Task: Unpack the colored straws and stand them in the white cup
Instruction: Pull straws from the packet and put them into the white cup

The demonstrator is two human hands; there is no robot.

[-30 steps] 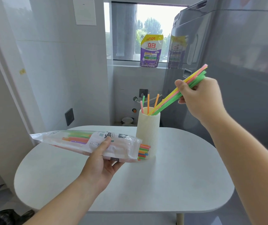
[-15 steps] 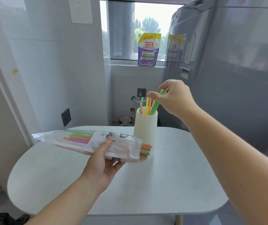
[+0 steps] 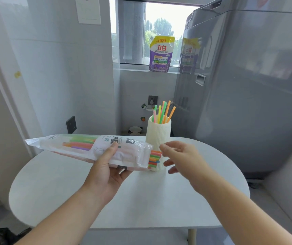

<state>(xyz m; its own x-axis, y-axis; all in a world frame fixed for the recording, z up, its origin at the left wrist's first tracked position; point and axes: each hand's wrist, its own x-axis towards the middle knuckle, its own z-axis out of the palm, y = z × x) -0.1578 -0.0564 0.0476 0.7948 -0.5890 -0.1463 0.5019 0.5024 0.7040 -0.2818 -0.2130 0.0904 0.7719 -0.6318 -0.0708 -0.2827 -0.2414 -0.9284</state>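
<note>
Packet (image 3: 88, 147) hides the lower left of the white cup (image 3: 157, 133); right hand (image 3: 184, 156) blurred.

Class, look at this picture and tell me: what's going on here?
A person's left hand holds the straw packet above the table, its open end near the white cup. The right hand, open and empty, hovers by the straw ends poking out. Several straws stand in the cup.
</note>
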